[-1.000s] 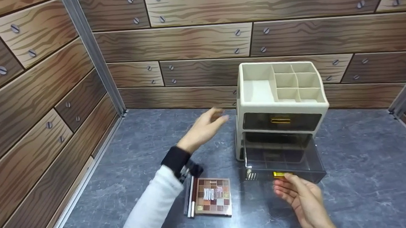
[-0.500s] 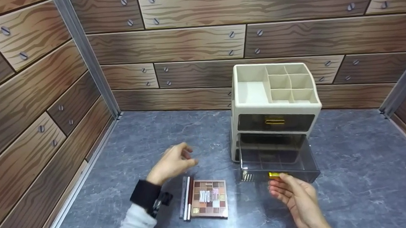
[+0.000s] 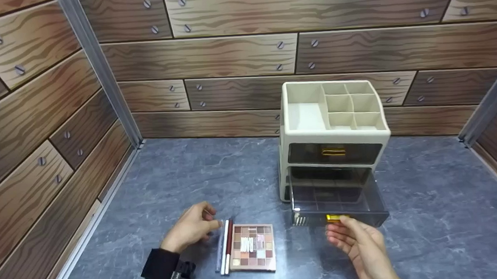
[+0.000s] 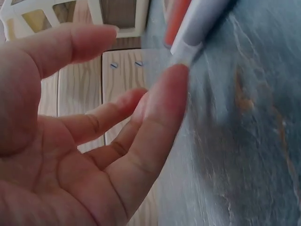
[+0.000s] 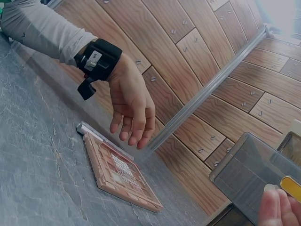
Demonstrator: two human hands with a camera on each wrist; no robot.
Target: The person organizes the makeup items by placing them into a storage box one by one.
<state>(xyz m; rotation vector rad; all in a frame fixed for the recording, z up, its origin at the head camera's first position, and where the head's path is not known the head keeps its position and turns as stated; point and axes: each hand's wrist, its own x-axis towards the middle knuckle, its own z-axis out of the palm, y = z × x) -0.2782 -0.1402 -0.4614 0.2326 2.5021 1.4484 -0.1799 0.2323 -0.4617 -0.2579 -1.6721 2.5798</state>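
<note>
My left hand (image 3: 189,227), fingers loosely bent and apart, hovers just left of several slim cosmetic pencils or tubes. In the left wrist view a fingertip (image 4: 176,80) is close to the end of a white tube (image 4: 195,33); nothing lies between thumb and fingers. A dark red tube (image 3: 229,238) lies against an eyeshadow palette (image 3: 252,247) with many colour squares. My right hand (image 3: 367,246) pinches the gold handle (image 3: 332,218) of a smoky clear drawer (image 3: 371,218), pulled out of a cream organizer (image 3: 337,134).
The organizer's top has a wide compartment (image 3: 304,115) and several small ones. A closed upper drawer (image 3: 302,153) sits above the pulled-out one. Wood-patterned walls (image 3: 210,56) and a metal corner post (image 3: 100,70) bound the grey marbled surface (image 3: 182,172).
My left hand has come down and leftward from beside the organizer to the slim tubes. The right hand stays on the drawer handle, and the drawer remains pulled out.
</note>
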